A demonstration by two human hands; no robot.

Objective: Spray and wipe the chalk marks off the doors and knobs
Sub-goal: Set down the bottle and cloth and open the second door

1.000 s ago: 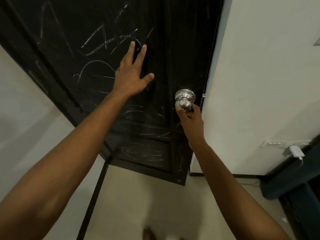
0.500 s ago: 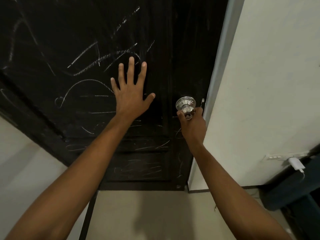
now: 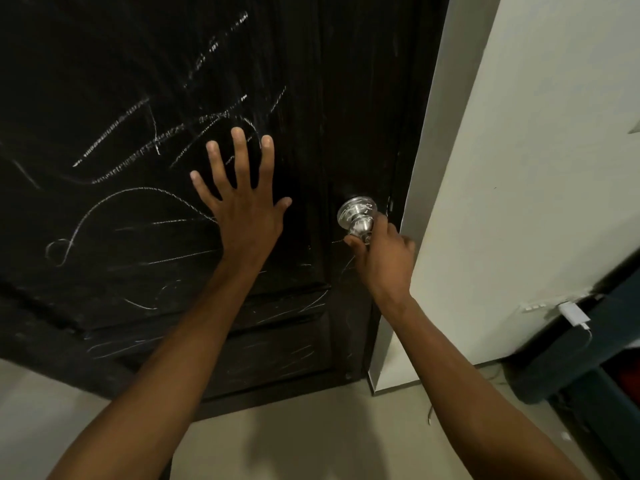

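Black wooden door takes the spread left hand; right hand grips the round chrome knob. Palm pressure could smear chalk marks.

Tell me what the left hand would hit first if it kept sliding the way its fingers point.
Likely nothing solid: the left hand lies flat on the dark door, fingers pointing up the panel. It would cross the chalk marks just above the fingertips first, then bare door to the frame's edge.
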